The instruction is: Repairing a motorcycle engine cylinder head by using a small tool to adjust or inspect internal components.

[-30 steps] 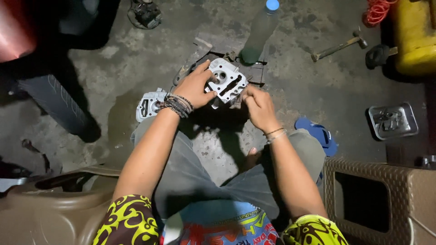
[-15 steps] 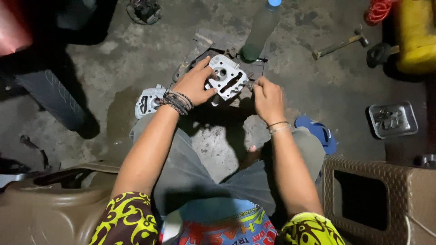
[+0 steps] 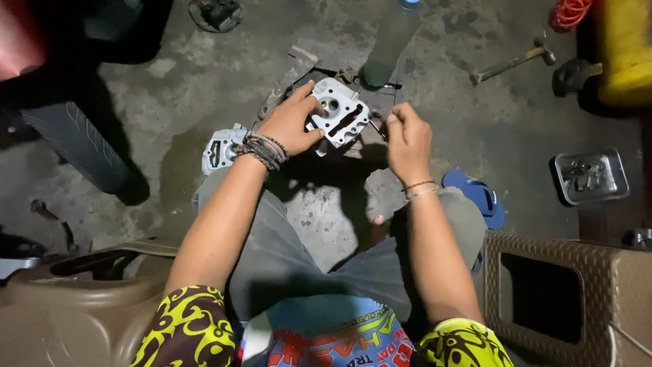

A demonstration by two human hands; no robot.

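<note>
A silver metal engine head (image 3: 339, 112) rests on a dark slab on the concrete floor in front of me. My left hand (image 3: 288, 122), with dark cord bracelets at the wrist, grips the head's left side. My right hand (image 3: 406, 139) hovers just to the right of the head, fingertips pinched together near its edge; whether something small sits between them I cannot tell. A second silver engine part (image 3: 221, 146) lies on the floor behind my left wrist.
A green bottle (image 3: 387, 47) stands just beyond the head. A hammer (image 3: 509, 64) lies at the upper right near a yellow container (image 3: 625, 51). A metal tray (image 3: 589, 175), a blue sandal (image 3: 479, 197), a brown plastic stool (image 3: 570, 292) sit right; a tyre (image 3: 81, 146) left.
My right hand has drawn up and to the right, off the head's lower edge. The left hand keeps its grip and the head has tilted slightly.
</note>
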